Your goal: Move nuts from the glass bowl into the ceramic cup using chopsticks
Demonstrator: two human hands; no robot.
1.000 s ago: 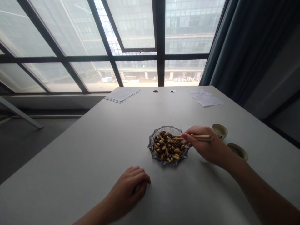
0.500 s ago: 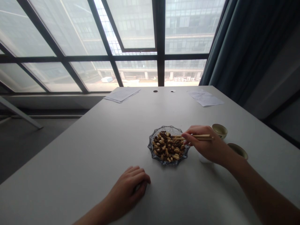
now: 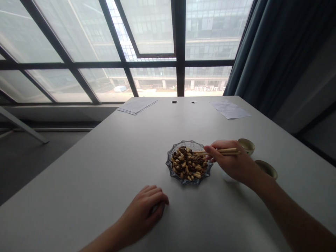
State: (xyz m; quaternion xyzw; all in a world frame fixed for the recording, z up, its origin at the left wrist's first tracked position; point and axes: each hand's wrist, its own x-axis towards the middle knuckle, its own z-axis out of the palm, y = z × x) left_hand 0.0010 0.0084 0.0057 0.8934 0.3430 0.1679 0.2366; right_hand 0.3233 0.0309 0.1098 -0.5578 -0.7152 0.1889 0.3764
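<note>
Chopsticks (image 3: 217, 151) tilted in right hand (image 3: 231, 161), tips above nuts (image 3: 187, 164) in glass dish (image 3: 168, 164).

The only view came from a camera worn on the person's head, looking forward and down along a white table (image 3: 78, 182) toward a gridded window (image 3: 157, 35). It was wide and close to the work: the left hand (image 3: 143, 218) and right hand (image 3: 233, 162) sat low in the frame, a glass dish (image 3: 169, 164) near its center, and the window filled the top.
</note>
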